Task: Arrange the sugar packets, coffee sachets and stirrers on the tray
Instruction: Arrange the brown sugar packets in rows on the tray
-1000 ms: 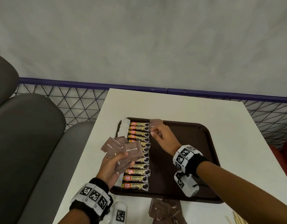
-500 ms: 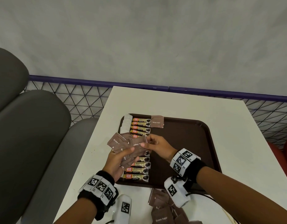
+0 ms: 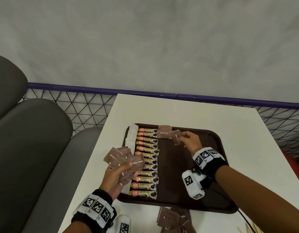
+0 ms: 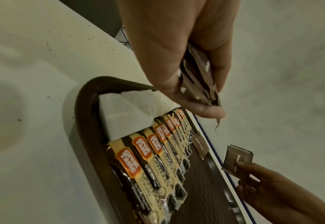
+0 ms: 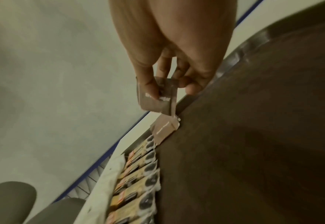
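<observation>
A dark brown tray (image 3: 214, 140) lies on the white table. Along its left side runs a column of coffee sachets (image 3: 146, 162) beside a strip of white packets (image 3: 131, 137). One brown sugar packet (image 3: 164, 134) lies at the tray's far edge. My right hand (image 3: 187, 140) pinches another brown sugar packet (image 3: 176, 137) (image 5: 158, 97) just right of it, above the tray. My left hand (image 3: 118, 174) grips a fanned bunch of brown sugar packets (image 3: 123, 158) (image 4: 198, 81) over the tray's left rim.
More brown sugar packets (image 3: 174, 219) lie on the table in front of the tray. Wooden stirrers (image 3: 249, 230) show at the bottom right corner. Grey seat cushions (image 3: 27, 140) stand left of the table, and a mesh rail (image 3: 81, 106) runs behind it.
My right hand took a packet from the left hand's bunch and carried it back to the tray's far edge, next to the packet laid there earlier. The left hand stayed put.
</observation>
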